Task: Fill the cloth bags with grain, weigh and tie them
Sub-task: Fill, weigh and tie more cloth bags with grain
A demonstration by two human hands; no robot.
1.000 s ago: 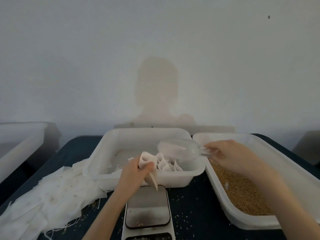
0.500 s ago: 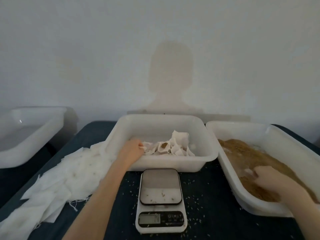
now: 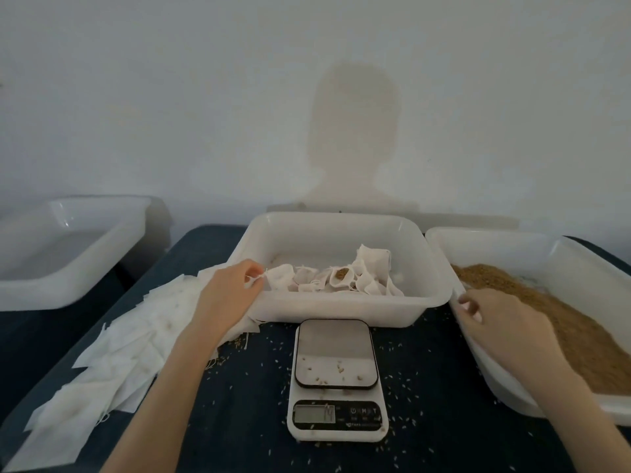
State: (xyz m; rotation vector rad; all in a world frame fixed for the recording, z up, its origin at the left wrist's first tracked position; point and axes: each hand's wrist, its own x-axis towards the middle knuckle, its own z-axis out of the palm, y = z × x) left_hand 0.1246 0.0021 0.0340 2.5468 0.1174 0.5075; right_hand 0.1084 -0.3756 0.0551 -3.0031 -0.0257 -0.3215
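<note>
Several small white cloth bags (image 3: 341,278) lie heaped in the middle white plastic tub (image 3: 341,308), crumpled and mostly slack; one near the centre stands open with brown grain showing in its mouth. The left hand (image 3: 228,295) reaches over the tub's near-left rim and pinches the string of the leftmost bag between thumb and fingertips. To the right, touching or just beside that tub, a larger white tub (image 3: 512,401) holds a sloping mound of brown grain (image 3: 563,329). The right hand (image 3: 502,319) rests over this tub's near-left edge with its fingers curled downward at the grain; whether it holds anything cannot be told.

In front of the middle tub sits a white digital kitchen scale (image 3: 336,380) with a dark-rimmed silver platform carrying a few loose grains; its display is too blurred to read. A sprawl of flat, empty white cloth pieces (image 3: 119,346) spreads left of the scale, under the left forearm. Everything rests on a dark blue table (image 3: 239,421) speckled with spilled grains. Another white tub (image 3: 68,254) stands apart at far left. Behind is a plain pale wall (image 3: 170,97) bearing the person's shadow.
</note>
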